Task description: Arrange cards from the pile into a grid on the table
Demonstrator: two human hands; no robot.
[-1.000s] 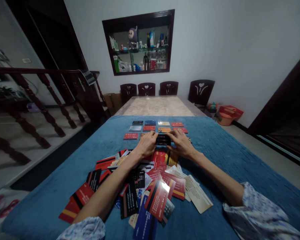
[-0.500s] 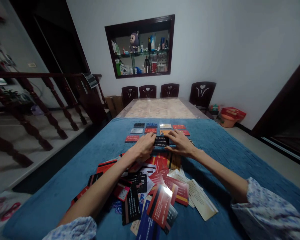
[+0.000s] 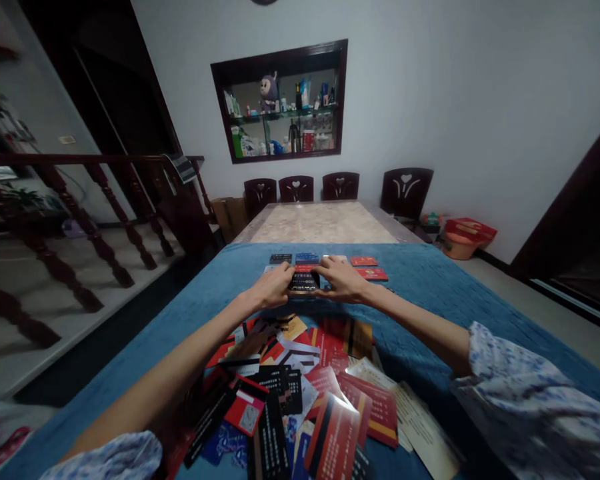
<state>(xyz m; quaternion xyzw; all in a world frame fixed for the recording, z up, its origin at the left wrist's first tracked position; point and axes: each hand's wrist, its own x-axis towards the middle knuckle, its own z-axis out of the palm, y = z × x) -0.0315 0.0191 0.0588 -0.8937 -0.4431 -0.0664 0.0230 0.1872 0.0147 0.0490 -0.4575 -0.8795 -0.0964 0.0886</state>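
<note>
Both my hands reach far forward over a blue cloth (image 3: 430, 287). My left hand (image 3: 273, 288) and my right hand (image 3: 341, 280) pinch the two ends of a black card (image 3: 304, 281) between them, low over the cloth. The card sits among a neat grid of cards (image 3: 367, 265) laid in rows, red, blue and black ones. My hands hide part of that grid. Nearer to me lies a loose heap of cards (image 3: 310, 387), mostly red, black and white, under my forearms.
The cloth covers the near part of a long marble-topped table (image 3: 320, 223). Several dark chairs (image 3: 340, 185) stand at its far end. A wall niche (image 3: 283, 100) holds bottles and a toy. A wooden stair railing (image 3: 80, 200) runs on the left, a red basin (image 3: 463, 237) on the right.
Both hands carried the black card forward and slightly left, further into the grid of cards. My view tilted up and the heap slid closer to me in the picture.
</note>
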